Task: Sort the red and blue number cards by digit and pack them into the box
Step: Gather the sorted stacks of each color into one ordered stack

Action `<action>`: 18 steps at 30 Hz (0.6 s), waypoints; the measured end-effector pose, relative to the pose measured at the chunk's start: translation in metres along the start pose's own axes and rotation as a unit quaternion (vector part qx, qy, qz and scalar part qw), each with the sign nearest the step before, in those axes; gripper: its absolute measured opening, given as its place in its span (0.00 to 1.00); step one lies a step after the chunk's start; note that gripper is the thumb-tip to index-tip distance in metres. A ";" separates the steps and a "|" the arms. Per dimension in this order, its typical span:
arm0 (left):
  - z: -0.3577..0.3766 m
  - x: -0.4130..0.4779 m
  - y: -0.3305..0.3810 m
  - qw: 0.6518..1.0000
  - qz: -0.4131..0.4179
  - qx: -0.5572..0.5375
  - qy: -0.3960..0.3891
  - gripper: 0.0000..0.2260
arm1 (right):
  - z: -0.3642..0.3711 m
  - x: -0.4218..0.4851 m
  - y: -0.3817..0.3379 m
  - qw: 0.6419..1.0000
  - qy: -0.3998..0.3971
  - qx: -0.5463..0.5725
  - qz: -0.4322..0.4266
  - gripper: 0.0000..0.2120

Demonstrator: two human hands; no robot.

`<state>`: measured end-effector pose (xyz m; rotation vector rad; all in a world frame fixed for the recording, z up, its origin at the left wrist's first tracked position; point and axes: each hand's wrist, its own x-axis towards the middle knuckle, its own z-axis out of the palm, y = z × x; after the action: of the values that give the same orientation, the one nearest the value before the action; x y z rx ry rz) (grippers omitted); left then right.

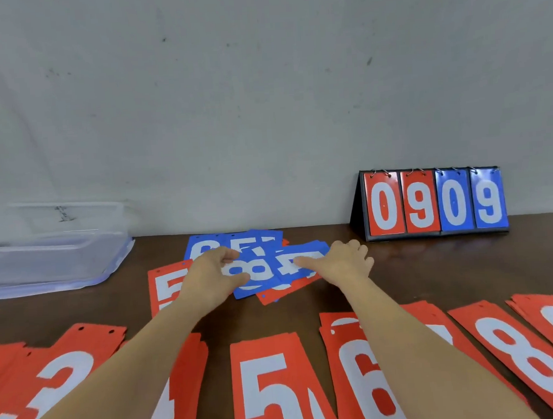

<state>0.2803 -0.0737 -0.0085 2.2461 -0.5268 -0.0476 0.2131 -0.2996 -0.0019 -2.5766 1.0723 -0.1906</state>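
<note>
Both hands are out over the loose pile of blue cards (238, 244) at the far middle of the table (434, 264). My left hand (212, 273) is curled, thumb and fingertips pinching the left edge of the blue 8 card (259, 270) on top of the pile. My right hand (346, 260) lays one straight digit flat on the blue card (299, 251) just right of the 8, its other fingers tucked; I cannot tell whether it has a grip. A red 5 card (166, 287) lies partly under my left wrist. Red stacks (270, 388) run in a row along the near edge, showing 3, 4, 5, 6 and 8. The clear plastic box (54, 255) sits far left against the wall, well apart from the pile. A flip scoreboard (436, 202) far right reads 0909.
</note>
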 end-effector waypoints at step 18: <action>-0.002 0.008 0.017 0.992 -0.020 -0.122 0.002 0.26 | -0.040 0.011 -0.004 0.834 -0.025 0.550 -0.029 0.21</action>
<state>0.2819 -0.0850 0.0064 2.0165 -0.4481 -0.1208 0.2131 -0.3150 0.0365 -1.5351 0.5617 -0.5591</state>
